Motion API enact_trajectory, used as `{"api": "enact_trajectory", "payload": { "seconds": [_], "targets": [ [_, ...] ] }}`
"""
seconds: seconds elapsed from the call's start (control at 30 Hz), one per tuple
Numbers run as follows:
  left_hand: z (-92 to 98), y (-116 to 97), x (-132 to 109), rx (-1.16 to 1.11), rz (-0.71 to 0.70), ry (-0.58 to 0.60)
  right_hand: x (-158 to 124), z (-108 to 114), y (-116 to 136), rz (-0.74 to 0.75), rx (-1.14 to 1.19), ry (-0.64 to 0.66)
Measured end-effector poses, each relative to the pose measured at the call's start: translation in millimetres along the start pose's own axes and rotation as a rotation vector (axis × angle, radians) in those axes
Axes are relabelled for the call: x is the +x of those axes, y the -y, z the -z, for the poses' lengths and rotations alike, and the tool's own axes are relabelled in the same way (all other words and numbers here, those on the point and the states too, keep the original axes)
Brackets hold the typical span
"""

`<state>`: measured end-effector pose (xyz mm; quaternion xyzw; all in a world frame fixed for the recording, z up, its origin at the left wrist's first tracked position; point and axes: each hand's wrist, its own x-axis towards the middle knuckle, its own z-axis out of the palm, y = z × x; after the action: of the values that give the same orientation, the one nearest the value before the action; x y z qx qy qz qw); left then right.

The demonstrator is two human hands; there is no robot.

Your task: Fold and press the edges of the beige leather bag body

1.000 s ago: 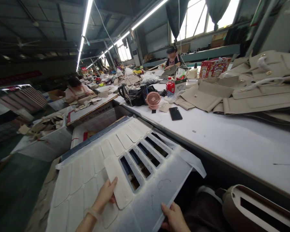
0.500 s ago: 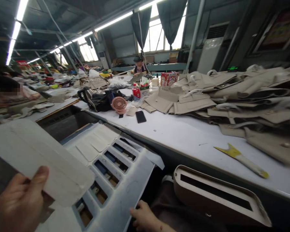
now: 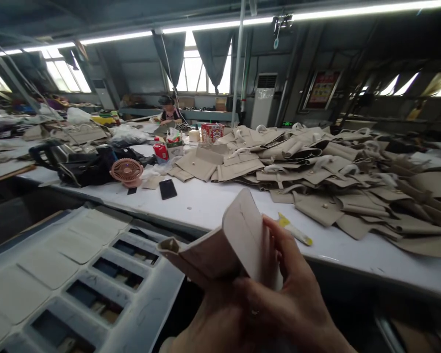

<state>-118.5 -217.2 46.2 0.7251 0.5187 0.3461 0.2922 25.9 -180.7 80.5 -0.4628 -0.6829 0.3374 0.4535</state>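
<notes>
Up close in front of me is a beige bag piece point(image 3: 209, 255) with a folded, open-ended edge, tilted up over the table edge. A pale panel with rounded corners point(image 3: 244, 225) stands upright against it. My right hand point(image 3: 297, 289) grips the panel from the right, thumb on the near side and fingers behind. From below, my left hand point(image 3: 209, 323) is closed around the bag piece; its fingers are mostly hidden in shadow. To the left, a pale blue-white frame with rectangular openings point(image 3: 132, 299) carries several flat pale panels point(image 3: 47, 262).
On the white table point(image 3: 220, 208) lie a phone point(image 3: 168, 189), a pink fan point(image 3: 127, 171) and a yellow-tipped scraper point(image 3: 296, 230). A large heap of beige bag pieces point(image 3: 316, 176) covers the right. A person point(image 3: 169, 112) sits at the far side.
My view has swung right. The pale panel has moved from the left side to the middle, against the bag piece. My right hand has left the frame's edge and now grips the panel.
</notes>
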Motion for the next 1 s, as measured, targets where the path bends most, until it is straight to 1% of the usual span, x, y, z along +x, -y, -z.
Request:
{"api": "enact_trajectory", "payload": {
  "seconds": [0.03, 0.07, 0.1, 0.13, 0.17, 0.2, 0.23, 0.27, 0.3, 0.33, 0.37, 0.4, 0.47, 0.6, 0.67, 0.73, 0.83, 0.9, 1.0],
  "targets": [
    [1.3, -9, 5, -0.036, 0.003, 0.080, 5, 10, -4, 0.030, -0.049, -0.030],
    [3.7, -15, 8, -0.068, -0.032, 0.156, 11, 21, -8, 0.054, -0.085, -0.052],
    [6.8, -19, 10, -0.100, -0.103, 0.200, 17, 31, -12, 0.080, -0.115, -0.071],
    [10.1, -20, 10, -0.136, -0.176, 0.171, 22, 41, -16, 0.107, -0.144, -0.095],
    [13.3, -18, 9, -0.156, -0.235, 0.074, 27, 50, -19, 0.135, -0.177, -0.123],
    [16.3, -14, 7, -0.153, -0.263, -0.087, 31, 58, -23, 0.163, -0.215, -0.145],
    [19.1, -8, 6, -0.130, -0.256, -0.268, 34, 64, -27, 0.191, -0.252, -0.163],
    [21.8, -1, 5, -0.094, -0.208, -0.438, 35, 68, -32, 0.213, -0.286, -0.173],
    [24.3, 7, 6, -0.050, -0.138, -0.561, 36, 70, -37, 0.230, -0.317, -0.176],
    [26.6, 15, 7, -0.007, -0.069, -0.630, 36, 70, -42, 0.242, -0.343, -0.171],
    [28.5, 22, 10, 0.027, -0.017, -0.643, 36, 69, -47, 0.253, -0.364, -0.162],
    [29.9, 28, 14, 0.050, 0.025, -0.620, 36, 67, -52, 0.266, -0.378, -0.152],
    [30.5, 38, 24, 0.072, 0.082, -0.529, 35, 60, -62, 0.290, -0.384, -0.135],
    [24.5, 53, 42, -0.063, 0.078, -0.352, 37, 47, -80, 0.284, -0.373, -0.121],
    [20.8, 61, 47, -0.085, 0.094, -0.320, 37, 44, -88, 0.283, -0.378, -0.115],
    [17.3, 70, 49, -0.050, 0.129, -0.290, 38, 42, -95, 0.286, -0.388, -0.092],
    [9.7, 83, 49, -0.024, 0.172, -0.195, 37, 42, -103, 0.300, -0.440, -0.016],
    [1.5, 93, 50, 0.010, 0.158, -0.140, 35, 42, -108, 0.323, -0.513, 0.038],
    [-12.5, 110, 48, 0.099, 0.089, -0.149, 31, 41, -116, 0.369, -0.650, 0.101]
  ]
}}
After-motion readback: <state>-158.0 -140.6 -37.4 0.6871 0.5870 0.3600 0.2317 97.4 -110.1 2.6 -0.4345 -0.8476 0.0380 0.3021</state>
